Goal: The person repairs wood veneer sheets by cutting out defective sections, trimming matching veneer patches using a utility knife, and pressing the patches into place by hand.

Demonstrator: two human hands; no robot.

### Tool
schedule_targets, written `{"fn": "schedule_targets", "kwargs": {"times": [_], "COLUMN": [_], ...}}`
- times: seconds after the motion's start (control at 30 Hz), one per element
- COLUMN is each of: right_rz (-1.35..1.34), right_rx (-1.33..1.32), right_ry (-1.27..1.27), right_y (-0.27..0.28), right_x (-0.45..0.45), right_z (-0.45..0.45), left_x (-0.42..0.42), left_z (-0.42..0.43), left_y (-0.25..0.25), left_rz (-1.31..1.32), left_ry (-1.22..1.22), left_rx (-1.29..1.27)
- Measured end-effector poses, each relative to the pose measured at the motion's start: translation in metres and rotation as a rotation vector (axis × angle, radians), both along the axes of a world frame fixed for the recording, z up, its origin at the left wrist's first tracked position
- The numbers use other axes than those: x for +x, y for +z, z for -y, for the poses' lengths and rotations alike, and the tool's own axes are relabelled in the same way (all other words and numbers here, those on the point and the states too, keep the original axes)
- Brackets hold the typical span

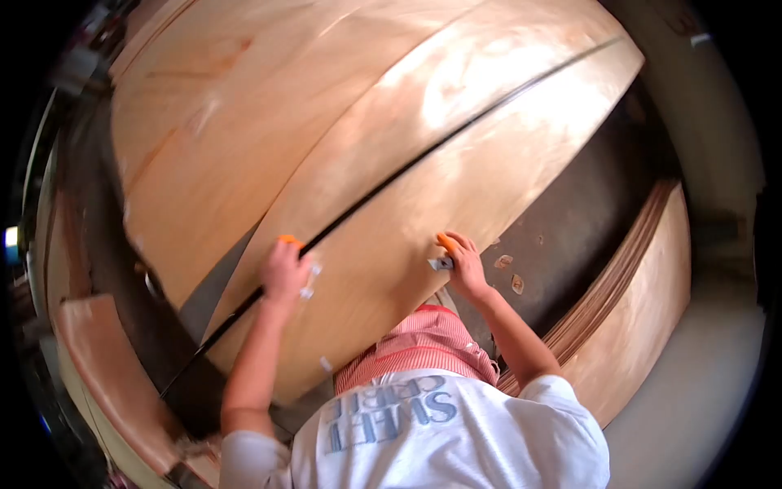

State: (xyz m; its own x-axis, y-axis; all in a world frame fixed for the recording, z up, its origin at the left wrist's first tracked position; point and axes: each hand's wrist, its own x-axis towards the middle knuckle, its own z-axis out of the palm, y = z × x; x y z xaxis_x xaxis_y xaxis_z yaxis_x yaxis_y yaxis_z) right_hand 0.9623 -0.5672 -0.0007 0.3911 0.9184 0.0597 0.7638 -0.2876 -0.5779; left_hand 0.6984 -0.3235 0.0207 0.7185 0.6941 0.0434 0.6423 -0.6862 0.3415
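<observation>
My left hand (284,271) is closed over a long, thin black strip (391,178) that runs diagonally across a pale wood veneer sheet (371,269). Something orange (290,240) shows at its fingertips, and small whitish pieces (307,292) lie beside it. Near the sheet's close edge, my right hand (467,265) has its fingers curled round a small orange object (445,242). A greyish-white piece (441,263) sticks out just below; whether the two are joined I cannot tell.
More veneer sheets (244,106) overlap on the far side. A stack of thin sheets (631,301) stands at the right, and a reddish-brown wood piece (114,359) at lower left. Small scraps (517,284) lie on the dark floor (562,236).
</observation>
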Motion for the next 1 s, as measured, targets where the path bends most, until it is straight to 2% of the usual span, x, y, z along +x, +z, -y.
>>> {"fn": "schedule_targets", "kwargs": {"times": [0.1,0.2,0.23,0.27,0.3,0.33,0.4,0.47,0.5,0.53,0.6,0.67,0.73,0.77,0.87,0.93,1.0], "right_rz": [-0.186,-0.117,-0.086,-0.112,-0.130,-0.146,-0.094,-0.114,-0.126,-0.181,-0.311,-0.327,-0.340,-0.338,-0.379,-0.444,-0.426], "right_rx": [-0.166,-0.110,-0.072,-0.080,-0.080,-0.082,-0.093,-0.180,-0.071,-0.089,-0.125,-0.118,-0.104,-0.090,-0.088,-0.211,-0.298], "right_ry": [-0.119,-0.101,-0.071,-0.085,-0.099,-0.102,-0.060,-0.038,0.014,0.014,0.000,0.018,0.025,0.027,-0.025,-0.055,-0.097], "right_y": [-0.014,-0.021,-0.029,-0.025,-0.015,-0.010,-0.015,-0.013,-0.020,-0.026,-0.031,-0.026,-0.026,-0.030,-0.033,-0.019,-0.011], "right_x": [-0.053,-0.109,-0.123,-0.139,-0.157,-0.165,-0.184,-0.209,-0.221,-0.234,-0.262,-0.296,-0.330,-0.344,-0.387,-0.405,-0.417], "right_z": [0.033,0.030,0.029,0.027,0.027,0.022,0.025,0.032,0.034,0.037,0.044,0.049,0.062,0.073,0.104,0.125,0.135], "left_x": [-0.029,-0.072,-0.085,-0.100,-0.120,-0.135,-0.176,-0.236,-0.270,-0.304,-0.364,-0.428,-0.484,-0.503,-0.554,-0.582,-0.589], "left_z": [0.042,0.067,0.070,0.075,0.084,0.088,0.096,0.106,0.111,0.118,0.131,0.146,0.156,0.161,0.156,0.152,0.148], "left_y": [-0.027,-0.049,-0.054,-0.055,-0.058,-0.061,-0.064,-0.069,-0.077,-0.084,-0.060,-0.067,-0.073,-0.070,-0.058,-0.059,-0.057], "left_rz": [0.005,0.000,0.068,0.132,0.047,0.074,0.132,0.070,0.084,0.104,-0.092,-0.193,-0.360,-0.366,-0.548,-0.656,-0.653], "left_ry": [0.008,0.092,0.072,0.053,0.078,0.098,0.151,0.239,0.316,0.387,0.496,0.553,0.598,0.572,0.625,0.655,0.582], "left_rx": [-0.034,-0.090,-0.033,0.025,-0.036,-0.017,0.019,0.013,0.035,0.061,0.126,0.176,0.100,0.225,-0.119,-0.211,-0.257]}}
